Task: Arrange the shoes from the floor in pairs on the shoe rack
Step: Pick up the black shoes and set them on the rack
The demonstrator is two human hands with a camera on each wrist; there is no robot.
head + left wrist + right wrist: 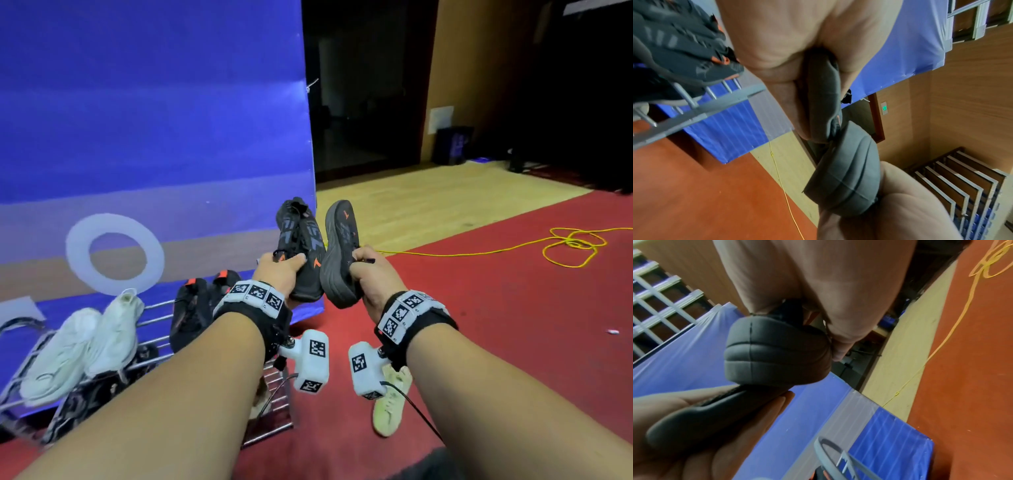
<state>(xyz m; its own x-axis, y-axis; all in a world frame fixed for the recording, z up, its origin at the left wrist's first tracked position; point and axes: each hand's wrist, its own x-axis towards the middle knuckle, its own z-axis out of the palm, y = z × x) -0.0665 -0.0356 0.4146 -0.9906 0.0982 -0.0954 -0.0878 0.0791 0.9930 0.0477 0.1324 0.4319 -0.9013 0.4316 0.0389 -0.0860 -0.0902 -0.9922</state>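
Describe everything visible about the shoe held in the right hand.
The shoe in the right hand is a dark grey, nearly black trainer with small orange marks and a thick, ribbed foam-like sole. It is held in the air, toe pointing up and away, sole turned toward the other dark shoe in the left hand, close beside it. The right hand grips it at the heel end, fingers curled round the collar. It hangs above the red floor, right of the shoe rack.

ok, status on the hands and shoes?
Left hand grips one dark shoe, right hand its mate, both aloft beside the rack. White pair and dark pair racked. Yellow shoe on floor.
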